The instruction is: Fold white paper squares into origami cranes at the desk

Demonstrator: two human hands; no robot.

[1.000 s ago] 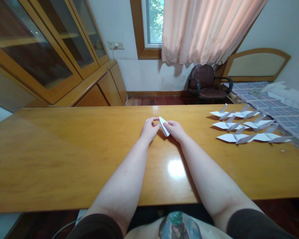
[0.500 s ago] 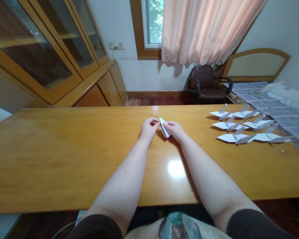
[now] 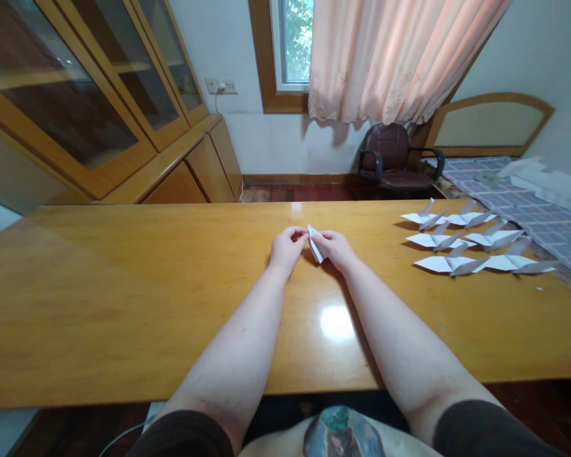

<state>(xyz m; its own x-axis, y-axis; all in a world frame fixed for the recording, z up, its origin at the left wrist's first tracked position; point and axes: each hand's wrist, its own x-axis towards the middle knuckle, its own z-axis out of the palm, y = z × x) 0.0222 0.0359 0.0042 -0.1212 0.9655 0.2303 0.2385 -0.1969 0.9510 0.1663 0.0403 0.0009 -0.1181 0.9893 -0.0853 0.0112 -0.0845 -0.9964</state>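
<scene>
Over the middle of the table, a small piece of white folded paper [image 3: 318, 250] stands at a slant with its point upward. My right hand [image 3: 337, 249] grips it from the right, thumb on the near face and the fingers mostly hidden behind. My left hand [image 3: 285, 249] is closed in a pinch at the paper's left edge, near its upper part. The exact bit between the left fingertips is too small to make out clearly. Several white paper cranes [image 3: 440, 264] stand in rows at the table's right side.
The wooden table [image 3: 137, 298] stretches wide in front of me. Beyond it are a brown armchair [image 3: 387, 152] and a bed [image 3: 514, 197] at the right. A glass-door cabinet [image 3: 171, 146] stands at the left. A tiny white scrap [image 3: 539, 289] lies near the cranes.
My left hand has shifted slightly right, and its fingers have come in against the paper's edge. The folded paper has turned and moved a little right. The cranes have stayed put.
</scene>
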